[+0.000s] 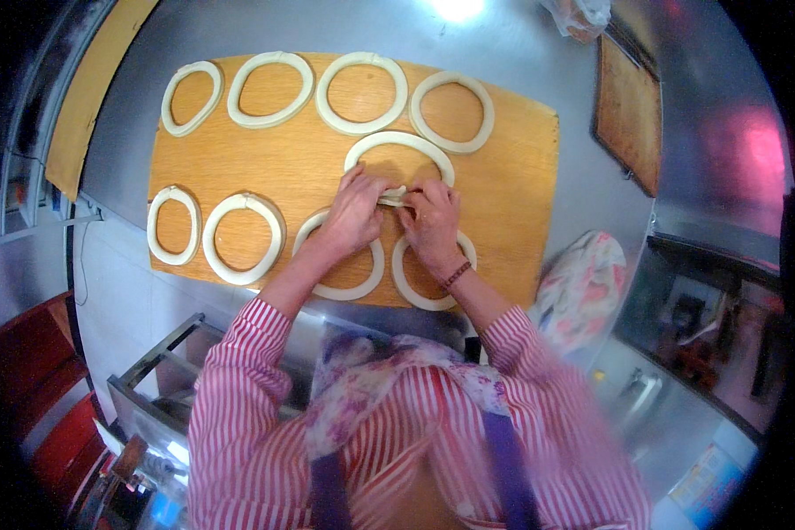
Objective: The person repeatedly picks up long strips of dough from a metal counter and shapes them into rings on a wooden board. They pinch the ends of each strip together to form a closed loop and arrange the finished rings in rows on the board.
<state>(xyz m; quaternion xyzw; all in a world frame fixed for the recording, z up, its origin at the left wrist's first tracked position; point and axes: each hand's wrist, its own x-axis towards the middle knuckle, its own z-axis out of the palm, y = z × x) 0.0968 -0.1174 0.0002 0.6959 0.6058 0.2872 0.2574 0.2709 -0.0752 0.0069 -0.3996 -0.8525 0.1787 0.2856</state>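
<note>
Near row: four dough rings [276,240] on the wooden board [503,185], two partly hidden. Beyond, left hand [359,210] and right hand [435,221], fingers curled nearly closed, pinch the near side of the middle ring [400,138], between rows. Far row: four more rings [362,59].

1. Centre of the action: the left hand [359,215] and right hand [433,221] cover much of the middle ring's [397,140] near side; whether its ends are joined, I can't tell.
2. Just below, the left forearm [300,281] masks part of one near-row ring [353,291], while the right wrist [444,256] hides part of its neighbour [398,265].
3. Up top, a plastic bag [581,16] is cut off.
4. Over right, the striped sleeve [561,380] blurs, the floral cloth [583,291] too.
5. Beyond, the dark recess's [698,327] contents are too dim to name.
</note>
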